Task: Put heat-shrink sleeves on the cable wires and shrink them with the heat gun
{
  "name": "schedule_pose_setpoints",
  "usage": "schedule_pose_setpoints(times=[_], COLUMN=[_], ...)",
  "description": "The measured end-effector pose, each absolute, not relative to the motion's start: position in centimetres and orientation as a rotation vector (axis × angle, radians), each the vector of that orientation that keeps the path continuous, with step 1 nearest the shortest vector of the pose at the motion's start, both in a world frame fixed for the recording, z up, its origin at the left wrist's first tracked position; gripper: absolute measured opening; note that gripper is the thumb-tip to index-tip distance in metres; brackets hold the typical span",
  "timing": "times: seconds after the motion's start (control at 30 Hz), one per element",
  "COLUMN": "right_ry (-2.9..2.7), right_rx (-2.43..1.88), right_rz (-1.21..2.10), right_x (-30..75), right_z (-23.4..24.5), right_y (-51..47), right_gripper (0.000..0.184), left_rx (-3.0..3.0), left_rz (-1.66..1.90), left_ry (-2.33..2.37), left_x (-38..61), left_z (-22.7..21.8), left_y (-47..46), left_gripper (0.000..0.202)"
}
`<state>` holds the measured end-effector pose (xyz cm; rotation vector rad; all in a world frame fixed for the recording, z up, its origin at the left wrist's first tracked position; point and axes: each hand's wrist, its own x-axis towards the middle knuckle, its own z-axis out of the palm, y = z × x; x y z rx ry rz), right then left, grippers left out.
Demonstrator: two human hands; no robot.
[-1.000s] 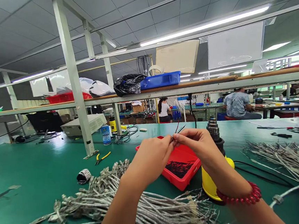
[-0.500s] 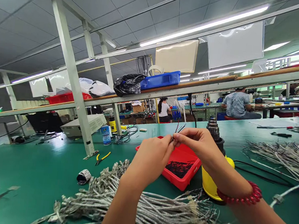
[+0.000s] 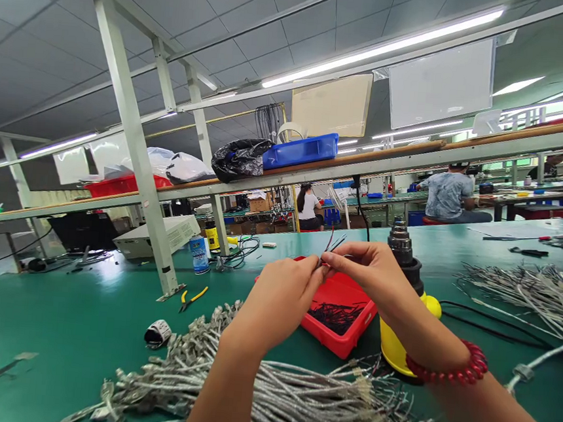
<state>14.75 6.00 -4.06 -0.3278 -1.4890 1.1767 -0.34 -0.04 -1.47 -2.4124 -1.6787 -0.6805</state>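
Observation:
My left hand point(image 3: 278, 303) is closed, its thumb and fingertips pinched round several thin wires point(image 3: 332, 243), dark with a red one among them. The wire ends stick up above the fingers. My right hand point(image 3: 372, 271) pinches the same wires from the right, thumb against fingertips. Both hands touch above a red tray point(image 3: 336, 345) that holds short black tube pieces point(image 3: 335, 317). Below my forearms spreads a bundle of silvery cables point(image 3: 304, 407), their bared ends to the right. A yellow heat gun point(image 3: 390, 345) stands nozzle up, partly behind my right wrist.
More cables point(image 3: 545, 296) lie at the right. Yellow-handled cutters point(image 3: 192, 300), a black-and-white roll point(image 3: 157, 333) and a blue can point(image 3: 199, 255) are on the green table point(image 3: 79, 325). A metal post point(image 3: 137, 139) carries a shelf. Other people sit farther back.
Both hands have shifted slightly left together, still pinching the wires. The wire ends have tilted a little, and the red one shows more clearly.

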Motion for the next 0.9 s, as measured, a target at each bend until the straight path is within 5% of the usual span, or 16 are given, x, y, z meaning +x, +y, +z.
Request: schedule_pose_setpoints(times=[0.27,0.57,0.9], right_ry=[-1.458,-1.466,-1.316], right_rx=[-0.255,0.111,0.062], right_rz=[1.349,1.244,1.239], right_x=[15.5,15.1,14.6], right_z=[-4.5,-4.4,-4.0], right_y=[6.6,6.0,4.8], right_gripper=[0.027,0.006,0.018], left_rx=[-2.711,-2.893,-3.193], left_rz=[-1.008,-1.062,-1.503], left_ry=[-1.553,-1.429,-1.256], left_x=[-1.2,-0.5,0.0], left_z=[-1.2,-0.9,-1.3], left_y=[-0.6,-1.8,-1.6], left_gripper=[0.039,0.033,0.044])
